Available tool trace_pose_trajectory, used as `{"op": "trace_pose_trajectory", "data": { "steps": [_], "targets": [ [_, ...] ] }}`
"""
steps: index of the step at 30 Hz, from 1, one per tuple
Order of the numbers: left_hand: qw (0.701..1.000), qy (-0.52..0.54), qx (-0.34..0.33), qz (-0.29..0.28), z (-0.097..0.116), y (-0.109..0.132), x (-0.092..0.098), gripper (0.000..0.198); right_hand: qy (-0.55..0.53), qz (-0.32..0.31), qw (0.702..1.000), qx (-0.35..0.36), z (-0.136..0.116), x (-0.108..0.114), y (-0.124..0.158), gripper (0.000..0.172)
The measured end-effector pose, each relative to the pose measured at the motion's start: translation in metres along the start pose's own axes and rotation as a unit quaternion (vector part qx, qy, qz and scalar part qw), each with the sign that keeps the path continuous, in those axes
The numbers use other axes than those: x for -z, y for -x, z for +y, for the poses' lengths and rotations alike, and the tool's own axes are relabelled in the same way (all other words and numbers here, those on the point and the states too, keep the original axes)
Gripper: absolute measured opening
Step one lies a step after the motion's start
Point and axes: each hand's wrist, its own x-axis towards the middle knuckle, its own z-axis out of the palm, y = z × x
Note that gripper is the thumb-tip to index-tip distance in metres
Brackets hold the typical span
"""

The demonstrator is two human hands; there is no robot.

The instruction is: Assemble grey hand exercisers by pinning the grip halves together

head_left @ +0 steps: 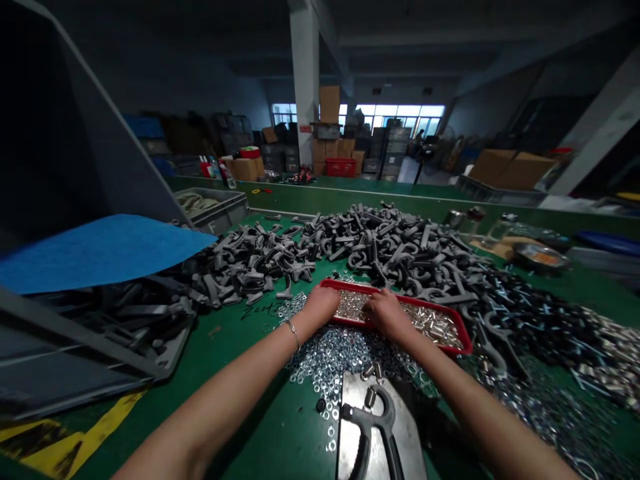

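While both hands reach into the red tray [464, 341], dark handwriting [263, 308] shows on the green tabletop [245, 393] to the left of the left hand [323, 303]; it seems to begin with "200", and the rest is unclear. A red sign [305, 129] on the pillar far beyond the hands is too small to read.

The left hand has its fingers curled downward at the tray's left end, among tiny metal pieces [350, 304]. Near its middle, the right hand [387, 313] bends its fingertips into the same pieces. How far apart either hand's fingers are, and whether they pinch anything, cannot be told.

Silvery cylinders [436, 327] fill the tray right of the right hand. Loose metal rings [325, 360] lie on the near side of both hands; nearer the wearer, a grey forked part [387, 417] lies on a metal plate [407, 430]. Beyond the hands spreads a heap of grey parts [400, 250].
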Motion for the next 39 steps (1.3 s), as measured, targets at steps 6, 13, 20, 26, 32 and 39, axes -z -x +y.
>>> {"op": "trace_pose_trajectory", "data": {
  "steps": [6, 13, 20, 26, 32, 39],
  "targets": [
    [1.0, 0.022, -0.018, 0.013, 0.02, 0.053, -0.001, 0.018, 0.009, -0.035, 0.999, -0.016, 0.006, -0.027, -0.017, 0.025],
    [0.976, 0.172, -0.094, -0.09, 0.083, 0.171, -0.04, 0.006, 0.005, -0.026, 0.998, -0.049, 0.006, -0.036, -0.012, 0.028],
    [0.993, 0.063, -0.098, -0.033, 0.095, 0.172, -0.054, 0.012, -0.01, -0.006, 0.999, -0.05, -0.004, -0.027, -0.014, 0.03],
    [0.986, 0.001, -0.165, 0.036, 0.096, 0.174, -0.067, 0.017, -0.054, 0.018, 0.995, -0.076, -0.009, -0.031, -0.015, 0.031],
    [0.971, -0.018, -0.23, 0.061, 0.089, 0.174, -0.076, 0.027, -0.151, 0.065, 0.982, -0.097, -0.01, -0.026, -0.012, 0.027],
    [0.963, -0.009, -0.267, 0.029, 0.082, 0.181, -0.079, 0.028, -0.263, 0.077, 0.96, -0.059, -0.032, -0.014, 0.108, 0.007]
  ]
}}
